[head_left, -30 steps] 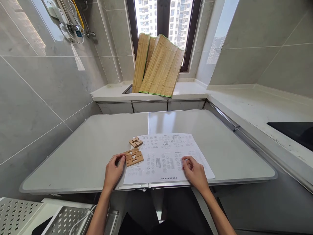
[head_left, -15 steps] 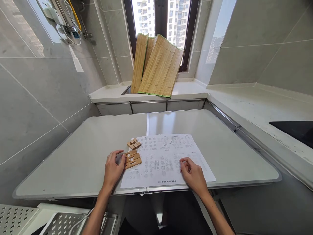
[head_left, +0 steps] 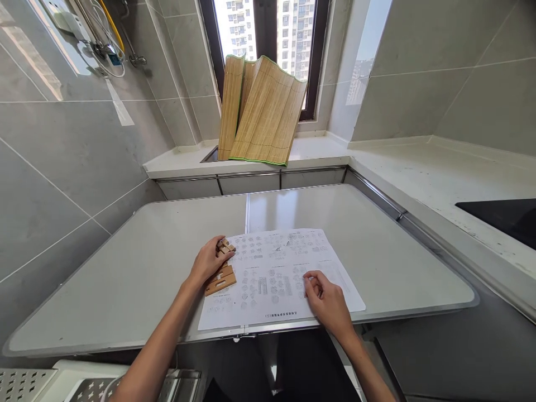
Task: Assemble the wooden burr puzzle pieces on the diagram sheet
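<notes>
My left hand [head_left: 209, 260] is at the small notched wooden blocks [head_left: 226, 246], its thumb and fingers closed round their left side. Just below it, partly under the hand, lie flat slotted wooden pieces [head_left: 221, 281] on the left edge of a printed sheet [head_left: 272, 290]. The sheet bears rows of small diagrams and lies on the white table. My right hand [head_left: 327, 296] rests on the sheet's right part with its fingers curled together; whether anything is between them is hidden.
The white folding table [head_left: 402, 262] has a seam down its middle. Behind it a bamboo mat [head_left: 268, 111] leans on the window ledge [head_left: 310, 149]. A black panel [head_left: 502, 218] sits on the right counter, and a perforated rack [head_left: 25, 384] stands at lower left.
My left hand has moved forward from the flat slotted pieces to the small notched blocks and closed on them. The camera view has shifted slightly. My right hand stays in place.
</notes>
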`<action>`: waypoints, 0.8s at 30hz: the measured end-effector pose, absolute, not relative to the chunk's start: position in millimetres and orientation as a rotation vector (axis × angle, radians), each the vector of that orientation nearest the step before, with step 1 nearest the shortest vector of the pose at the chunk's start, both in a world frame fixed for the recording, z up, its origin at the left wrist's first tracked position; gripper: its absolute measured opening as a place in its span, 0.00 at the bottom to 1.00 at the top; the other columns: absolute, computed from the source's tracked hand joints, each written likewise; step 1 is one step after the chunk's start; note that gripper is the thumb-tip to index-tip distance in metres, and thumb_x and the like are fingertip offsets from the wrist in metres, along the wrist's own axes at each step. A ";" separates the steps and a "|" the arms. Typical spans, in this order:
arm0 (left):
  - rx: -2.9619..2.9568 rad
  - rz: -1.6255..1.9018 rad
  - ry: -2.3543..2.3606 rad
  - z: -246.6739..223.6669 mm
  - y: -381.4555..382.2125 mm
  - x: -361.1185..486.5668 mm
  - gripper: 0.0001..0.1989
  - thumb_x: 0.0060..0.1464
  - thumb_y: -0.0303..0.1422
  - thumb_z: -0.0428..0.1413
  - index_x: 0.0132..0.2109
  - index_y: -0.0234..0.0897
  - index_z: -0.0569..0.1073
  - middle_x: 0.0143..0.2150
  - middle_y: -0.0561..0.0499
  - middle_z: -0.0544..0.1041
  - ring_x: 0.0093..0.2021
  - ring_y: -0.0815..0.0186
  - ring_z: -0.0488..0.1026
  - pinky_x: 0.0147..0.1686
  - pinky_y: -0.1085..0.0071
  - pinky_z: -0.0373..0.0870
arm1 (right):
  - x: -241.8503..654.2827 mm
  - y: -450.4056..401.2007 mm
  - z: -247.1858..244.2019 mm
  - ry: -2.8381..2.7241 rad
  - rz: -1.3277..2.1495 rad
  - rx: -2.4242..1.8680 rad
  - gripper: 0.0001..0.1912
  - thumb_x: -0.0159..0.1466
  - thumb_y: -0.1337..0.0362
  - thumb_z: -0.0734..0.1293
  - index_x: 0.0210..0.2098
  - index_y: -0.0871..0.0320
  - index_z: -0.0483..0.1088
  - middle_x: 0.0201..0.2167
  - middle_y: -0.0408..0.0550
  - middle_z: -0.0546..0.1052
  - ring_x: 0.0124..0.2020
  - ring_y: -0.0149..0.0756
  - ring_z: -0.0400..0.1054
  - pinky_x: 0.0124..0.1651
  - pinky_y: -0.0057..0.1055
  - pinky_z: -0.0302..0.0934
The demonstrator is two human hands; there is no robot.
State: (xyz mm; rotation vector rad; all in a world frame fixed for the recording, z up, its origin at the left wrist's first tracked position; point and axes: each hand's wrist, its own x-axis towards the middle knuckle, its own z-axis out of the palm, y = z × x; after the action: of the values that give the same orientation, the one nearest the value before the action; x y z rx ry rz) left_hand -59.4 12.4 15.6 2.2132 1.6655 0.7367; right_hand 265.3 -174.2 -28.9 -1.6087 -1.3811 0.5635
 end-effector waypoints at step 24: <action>2.140 0.965 1.328 39.8 -16.2 -2.6 0.31 0.55 0.47 0.67 0.62 0.43 0.73 0.60 0.48 0.80 0.59 0.53 0.78 0.62 0.57 0.74 | 262.6 -174.3 -29.1 -1.374 0.568 -1.649 0.21 0.74 0.46 0.58 0.42 0.53 0.74 0.24 0.43 0.75 0.24 0.38 0.68 0.30 0.31 0.60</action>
State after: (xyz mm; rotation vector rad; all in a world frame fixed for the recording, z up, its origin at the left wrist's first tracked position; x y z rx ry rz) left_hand -2.6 -16.2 39.8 2.1400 1.3283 0.9653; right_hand 262.6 -174.3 -29.1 -1.6492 -1.3736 0.5678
